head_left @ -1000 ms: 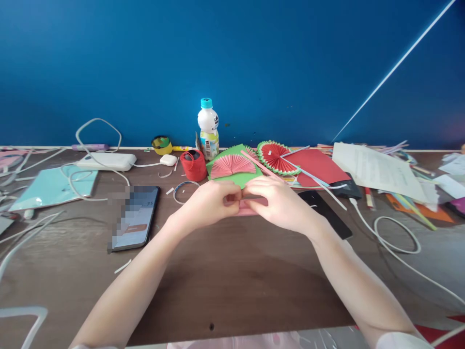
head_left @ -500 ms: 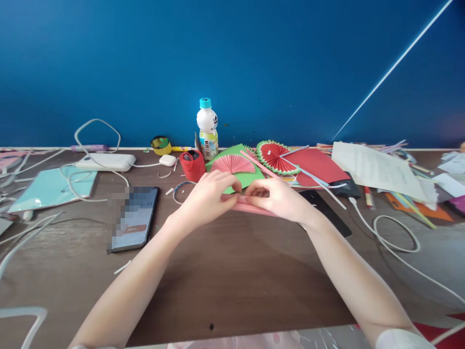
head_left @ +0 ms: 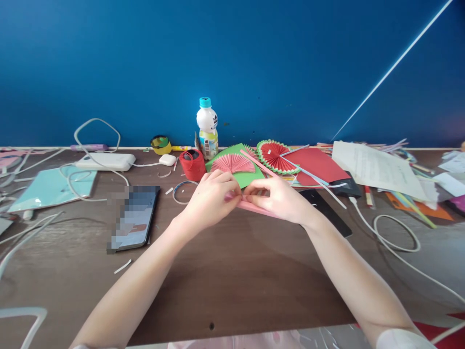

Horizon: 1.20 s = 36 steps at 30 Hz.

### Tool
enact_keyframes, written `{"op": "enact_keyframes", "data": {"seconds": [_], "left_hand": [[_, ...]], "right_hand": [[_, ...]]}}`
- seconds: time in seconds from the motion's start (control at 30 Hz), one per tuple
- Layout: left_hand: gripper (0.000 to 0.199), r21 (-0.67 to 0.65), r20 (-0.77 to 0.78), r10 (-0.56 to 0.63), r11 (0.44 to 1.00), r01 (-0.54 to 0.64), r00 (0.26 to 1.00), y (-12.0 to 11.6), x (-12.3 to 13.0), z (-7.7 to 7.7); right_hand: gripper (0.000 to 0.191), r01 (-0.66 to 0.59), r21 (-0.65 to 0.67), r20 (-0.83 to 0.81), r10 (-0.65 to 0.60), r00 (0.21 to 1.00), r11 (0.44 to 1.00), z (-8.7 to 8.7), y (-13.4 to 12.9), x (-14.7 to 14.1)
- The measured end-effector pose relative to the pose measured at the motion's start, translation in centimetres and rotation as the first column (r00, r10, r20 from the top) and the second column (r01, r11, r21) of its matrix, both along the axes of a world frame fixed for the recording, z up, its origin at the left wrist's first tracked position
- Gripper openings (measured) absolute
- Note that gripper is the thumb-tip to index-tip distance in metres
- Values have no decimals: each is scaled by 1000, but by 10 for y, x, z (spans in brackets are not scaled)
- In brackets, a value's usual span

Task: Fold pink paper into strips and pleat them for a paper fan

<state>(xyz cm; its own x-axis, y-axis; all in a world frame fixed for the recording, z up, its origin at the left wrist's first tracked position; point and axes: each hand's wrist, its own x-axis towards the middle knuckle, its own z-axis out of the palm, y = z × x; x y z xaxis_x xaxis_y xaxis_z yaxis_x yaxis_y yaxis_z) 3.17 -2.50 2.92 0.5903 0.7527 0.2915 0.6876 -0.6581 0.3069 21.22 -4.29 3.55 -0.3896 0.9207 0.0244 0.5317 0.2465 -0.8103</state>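
Left hand and right hand: fingertips pinching the pink paper strip between them | step, apparently: creasing a fold | next move: likely calls for even pressure along the crease | beyond: pink pleated fan on green sheet

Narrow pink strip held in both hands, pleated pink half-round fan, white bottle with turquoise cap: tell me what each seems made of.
Narrow pink strip: likely folded paper, matte; straight-edged, no shine visible.
Pleated pink half-round fan: apparently matte paper, by its thin, sharp folds.
White bottle with turquoise cap: probably smooth plastic, perhaps slightly glossy, by its rounded bulge.
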Motion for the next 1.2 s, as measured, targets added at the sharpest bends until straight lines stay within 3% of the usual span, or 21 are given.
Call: {"op": "enact_keyframes", "data": {"seconds": [0.57,0.77,0.83,0.9,0.97,1.07,1.2], "left_hand": [[13,-60,45,13,998,-10,999,-2,0,2],[11,-75,-40,163,983,-165,986,13,-23,14],[8,-85,-167,290,948,-307,942,20,-36,18],[8,-73,-318,466,856,-512,826,25,-48,22],[10,-15,-388,589,765,-644,709,28,-58,24],[14,27,-409,670,688,-726,620,30,-68,24],[21,-9,-467,647,678,-735,603,32,-71,17]], "right_hand": [[15,-11,-7,18,11,1000,1000,3,1,4],[13,34,-42,111,-29,993,999,-2,16,26],[14,41,-95,132,-28,991,995,-9,24,34],[13,36,-150,146,-14,989,988,-18,33,40],[13,20,-192,180,15,983,981,-29,41,44],[15,-41,-207,275,99,956,977,-43,48,44],[13,-52,-132,346,95,934,990,-57,48,34]]}}
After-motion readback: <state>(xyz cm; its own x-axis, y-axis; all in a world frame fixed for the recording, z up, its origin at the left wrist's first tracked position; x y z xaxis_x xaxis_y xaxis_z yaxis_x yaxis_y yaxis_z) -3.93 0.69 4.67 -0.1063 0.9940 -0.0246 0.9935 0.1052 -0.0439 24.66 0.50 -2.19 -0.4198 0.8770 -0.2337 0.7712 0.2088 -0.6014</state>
